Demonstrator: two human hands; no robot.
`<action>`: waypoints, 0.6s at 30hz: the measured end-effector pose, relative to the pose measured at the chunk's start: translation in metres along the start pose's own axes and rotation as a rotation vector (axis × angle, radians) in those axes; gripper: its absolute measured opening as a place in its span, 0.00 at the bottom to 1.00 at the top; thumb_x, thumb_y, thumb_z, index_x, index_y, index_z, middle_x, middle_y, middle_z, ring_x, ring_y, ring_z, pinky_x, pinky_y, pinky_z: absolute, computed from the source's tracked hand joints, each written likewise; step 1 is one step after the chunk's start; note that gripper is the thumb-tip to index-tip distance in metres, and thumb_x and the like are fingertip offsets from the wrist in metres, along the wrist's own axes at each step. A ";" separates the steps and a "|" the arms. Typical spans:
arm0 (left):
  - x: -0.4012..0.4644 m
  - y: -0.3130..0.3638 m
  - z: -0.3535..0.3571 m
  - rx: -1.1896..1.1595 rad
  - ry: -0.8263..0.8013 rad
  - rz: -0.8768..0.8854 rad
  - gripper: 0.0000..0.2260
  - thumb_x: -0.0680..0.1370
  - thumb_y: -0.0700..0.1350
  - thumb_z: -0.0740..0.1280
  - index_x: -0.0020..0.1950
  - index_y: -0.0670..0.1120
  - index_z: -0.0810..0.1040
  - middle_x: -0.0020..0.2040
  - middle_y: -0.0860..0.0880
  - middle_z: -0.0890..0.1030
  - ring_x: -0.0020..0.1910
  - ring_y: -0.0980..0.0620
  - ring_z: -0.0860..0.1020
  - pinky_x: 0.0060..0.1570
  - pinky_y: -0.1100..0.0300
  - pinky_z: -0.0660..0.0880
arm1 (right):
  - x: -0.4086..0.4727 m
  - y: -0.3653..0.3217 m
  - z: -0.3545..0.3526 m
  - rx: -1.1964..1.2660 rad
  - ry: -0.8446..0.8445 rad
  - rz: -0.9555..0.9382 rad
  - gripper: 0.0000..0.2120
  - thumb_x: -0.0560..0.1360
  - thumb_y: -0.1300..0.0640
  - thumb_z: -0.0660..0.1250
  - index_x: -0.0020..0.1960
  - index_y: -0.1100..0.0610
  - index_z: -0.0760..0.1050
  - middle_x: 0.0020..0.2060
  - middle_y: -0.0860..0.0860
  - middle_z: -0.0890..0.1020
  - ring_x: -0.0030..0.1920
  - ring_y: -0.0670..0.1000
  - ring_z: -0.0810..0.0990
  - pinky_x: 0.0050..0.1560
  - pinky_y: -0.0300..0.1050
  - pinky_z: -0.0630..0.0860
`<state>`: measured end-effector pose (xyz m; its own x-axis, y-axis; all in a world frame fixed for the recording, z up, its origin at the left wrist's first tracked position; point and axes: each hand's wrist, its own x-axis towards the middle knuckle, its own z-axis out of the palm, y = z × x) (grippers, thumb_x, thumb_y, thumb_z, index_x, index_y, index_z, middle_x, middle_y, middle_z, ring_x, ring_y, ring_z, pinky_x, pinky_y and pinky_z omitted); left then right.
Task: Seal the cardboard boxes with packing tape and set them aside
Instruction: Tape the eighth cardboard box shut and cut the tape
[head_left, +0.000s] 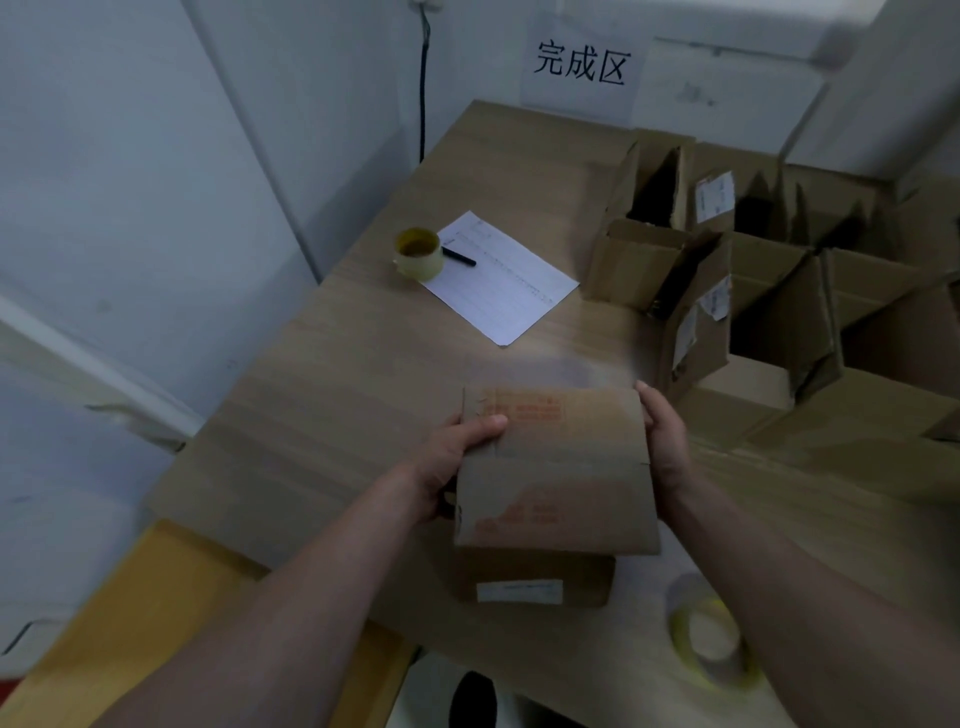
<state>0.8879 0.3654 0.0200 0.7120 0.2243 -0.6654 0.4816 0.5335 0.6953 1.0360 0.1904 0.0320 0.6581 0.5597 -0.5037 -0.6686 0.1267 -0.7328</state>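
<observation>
Box (556, 467) between hands, left (457, 462), right (667, 441)

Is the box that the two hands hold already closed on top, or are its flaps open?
Closed. Both top flaps of the box lie flat, with the left hand and right hand gripping its sides. Tape cannot be told.

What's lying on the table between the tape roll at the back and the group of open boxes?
In the head view, a white sheet of paper with a black pen resting on it lies between the tape roll and the open boxes.
</observation>
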 end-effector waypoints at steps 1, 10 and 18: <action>0.000 -0.002 -0.003 -0.005 -0.012 -0.020 0.30 0.63 0.56 0.77 0.63 0.46 0.78 0.58 0.36 0.81 0.60 0.33 0.78 0.61 0.34 0.73 | 0.000 0.001 0.000 0.027 -0.008 -0.016 0.26 0.82 0.48 0.55 0.25 0.53 0.64 0.19 0.46 0.68 0.21 0.46 0.68 0.25 0.37 0.69; 0.021 -0.021 0.004 0.124 0.240 0.035 0.13 0.75 0.45 0.72 0.58 0.51 0.76 0.53 0.45 0.83 0.49 0.42 0.83 0.49 0.41 0.80 | 0.007 0.028 -0.015 -0.332 0.163 -0.005 0.19 0.83 0.52 0.54 0.40 0.58 0.77 0.31 0.52 0.80 0.34 0.52 0.78 0.34 0.44 0.75; 0.023 -0.039 0.020 0.709 0.462 0.352 0.21 0.76 0.57 0.67 0.67 0.53 0.69 0.59 0.53 0.79 0.57 0.50 0.77 0.56 0.54 0.74 | 0.003 0.031 -0.031 -0.320 0.097 0.098 0.23 0.80 0.39 0.57 0.58 0.56 0.81 0.47 0.59 0.85 0.44 0.56 0.85 0.43 0.48 0.80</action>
<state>0.8952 0.3334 -0.0169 0.6753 0.6647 -0.3196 0.5848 -0.2185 0.7812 1.0276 0.1706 -0.0064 0.6362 0.4742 -0.6086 -0.5981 -0.1952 -0.7773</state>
